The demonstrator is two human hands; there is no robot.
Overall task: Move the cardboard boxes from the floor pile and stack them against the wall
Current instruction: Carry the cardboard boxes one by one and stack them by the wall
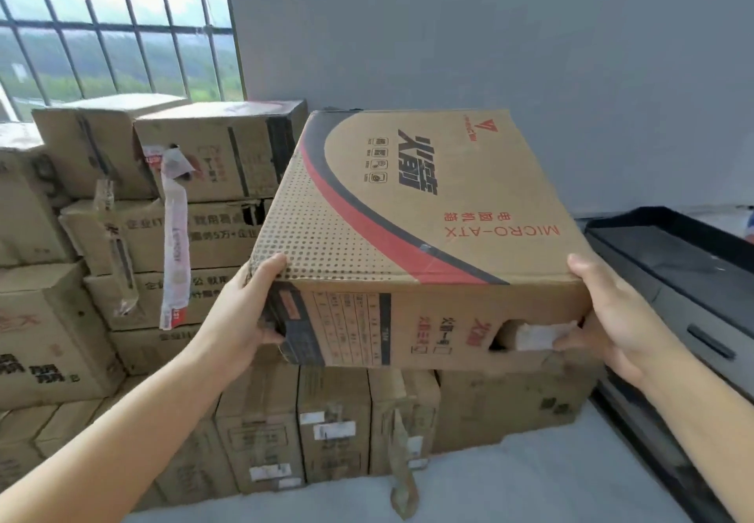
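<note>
Gripping opposite ends, both hands (245,310) (608,318) hold the printed box (408,216) above stacked cartons (334,424).

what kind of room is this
Probably a storeroom or spare room used for stock: stacked cardboard boxes against a bare grey wall, a barred window, and a MICRO-ATX computer case box being carried.

This looks like a storeroom or the stock corner of a small computer business. Printed cardboard cartons (191,236) are stacked several high against a bare grey wall (489,32) beside a barred window (114,28), and the carton (412,212) in front is marked MICRO-ATX. At the right edge stands a dark machine (685,277), possibly a large office printer, though only part of it shows.
</note>
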